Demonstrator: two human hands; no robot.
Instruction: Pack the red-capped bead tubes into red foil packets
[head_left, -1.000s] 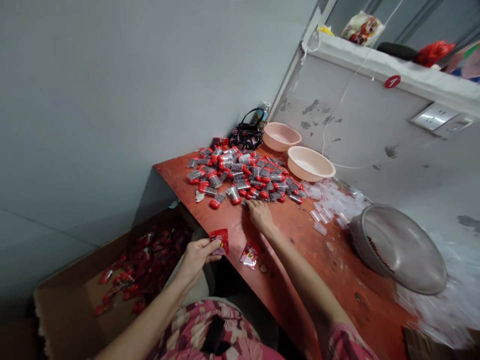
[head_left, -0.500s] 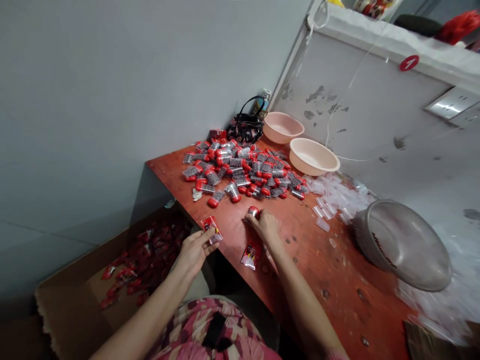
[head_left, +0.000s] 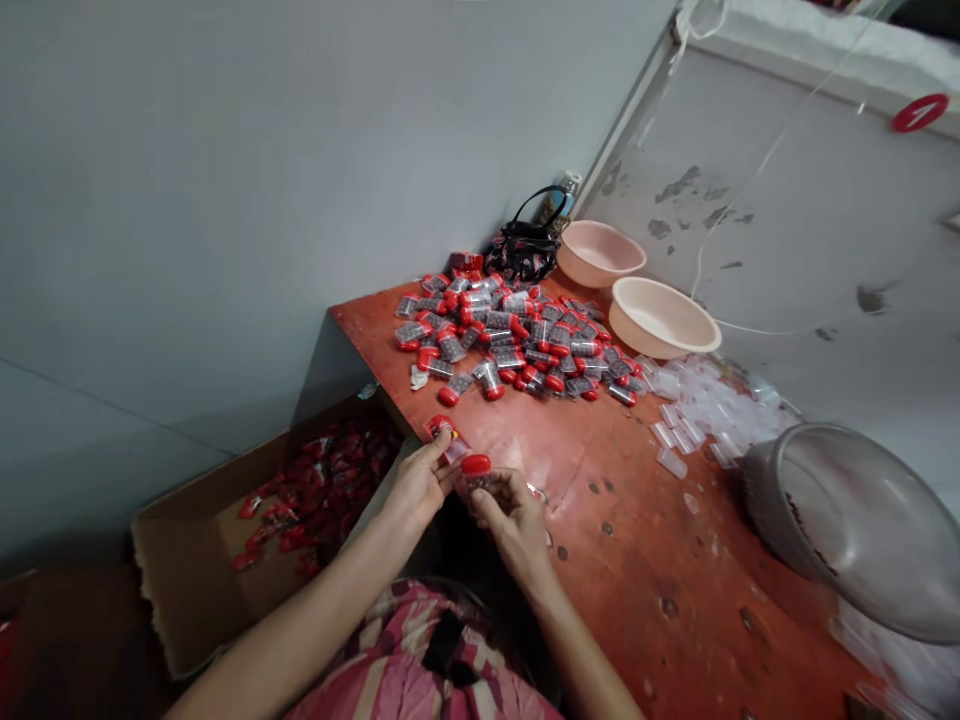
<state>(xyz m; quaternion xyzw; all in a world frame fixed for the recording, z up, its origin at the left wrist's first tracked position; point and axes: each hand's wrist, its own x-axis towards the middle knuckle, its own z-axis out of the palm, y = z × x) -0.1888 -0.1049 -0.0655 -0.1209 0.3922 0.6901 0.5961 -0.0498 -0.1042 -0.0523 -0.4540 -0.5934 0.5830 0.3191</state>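
Observation:
Between the thumb and fingers of my left hand (head_left: 421, 482) is a small red printed packet (head_left: 445, 436) with a clear lower part. My right hand (head_left: 515, 515) grips a small clear bottle (head_left: 477, 472) with a red cap and dark contents, held upright. The bottle is right beside the packet, at the table's near edge, and my left fingertips come close to it or touch it; I cannot tell which. Beyond both hands lies a heap of similar red-capped bottles (head_left: 517, 335). Part of another item, mostly hidden, shows behind my right hand.
On the red table (head_left: 600, 600) stand two pale basins (head_left: 664, 318), a black handbag (head_left: 523, 250) and a large grey bowl (head_left: 862, 530). Clear empty containers (head_left: 705, 405) lie in a pile. A cardboard box (head_left: 180, 560) of red packets is down at the left.
My right hand has lifted a red-capped bottle off the table and brought it toward the packet in my left hand. The camera view has turned left.

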